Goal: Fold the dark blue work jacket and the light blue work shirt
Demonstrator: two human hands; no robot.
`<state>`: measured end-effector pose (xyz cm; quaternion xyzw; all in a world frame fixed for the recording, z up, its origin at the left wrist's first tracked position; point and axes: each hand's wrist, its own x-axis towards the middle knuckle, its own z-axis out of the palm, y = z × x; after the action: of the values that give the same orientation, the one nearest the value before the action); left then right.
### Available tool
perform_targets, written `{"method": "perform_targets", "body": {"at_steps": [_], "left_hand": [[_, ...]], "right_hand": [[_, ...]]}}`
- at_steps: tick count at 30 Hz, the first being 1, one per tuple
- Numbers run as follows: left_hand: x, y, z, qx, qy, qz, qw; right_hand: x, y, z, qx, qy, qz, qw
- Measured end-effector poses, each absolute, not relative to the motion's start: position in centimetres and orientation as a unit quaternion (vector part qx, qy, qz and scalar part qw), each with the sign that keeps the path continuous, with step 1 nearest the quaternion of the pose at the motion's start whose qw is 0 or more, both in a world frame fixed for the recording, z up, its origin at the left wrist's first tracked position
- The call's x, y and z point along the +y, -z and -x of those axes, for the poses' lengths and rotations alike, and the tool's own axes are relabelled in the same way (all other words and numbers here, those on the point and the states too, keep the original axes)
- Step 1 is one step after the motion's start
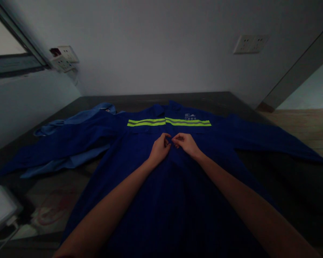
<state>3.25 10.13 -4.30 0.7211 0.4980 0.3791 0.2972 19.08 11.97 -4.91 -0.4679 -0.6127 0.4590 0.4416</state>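
A dark blue work shirt [199, 172] lies spread front up, collar toward the wall, sleeves out to both sides. A yellow-green reflective stripe [188, 122] crosses its chest, with a small white print above on the right. Just below the stripe, at the shirt's front opening, my left hand [161, 145] is closed, thumb and fingers pinching at the cloth edge. My right hand [185, 142] pinches at the same edge close beside it, fingertips nearly touching the left ones. Whatever small part sits between the fingertips is too dark to make out.
A lighter blue garment [80, 113] lies partly under the shirt's sleeve on the left. The dark table [210, 96] meets the wall at the back. A white device with a cable [2, 208] stands at the left front. Wall sockets [250, 44] are mounted above the table.
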Motion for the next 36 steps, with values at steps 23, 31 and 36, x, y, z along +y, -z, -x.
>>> {"method": "perform_targets", "body": {"at_steps": [23,31,36], "left_hand": [[10.1,4.6,-2.9,0.492,-0.373,-0.735,0.281],[9.7,4.3,-3.4,0.510,-0.241,-0.818,0.109],[9.5,4.2,-3.5,0.526,-0.230,-0.815,0.084]], "right_hand": [[11.3,5.1,-19.2,-0.714,-0.278,0.501,0.402],[9.8,2.5,-19.8,-0.761,-0.211,0.495,0.362],[4.7,-0.8,-19.5,-0.803,-0.181,0.479,0.304]]}}
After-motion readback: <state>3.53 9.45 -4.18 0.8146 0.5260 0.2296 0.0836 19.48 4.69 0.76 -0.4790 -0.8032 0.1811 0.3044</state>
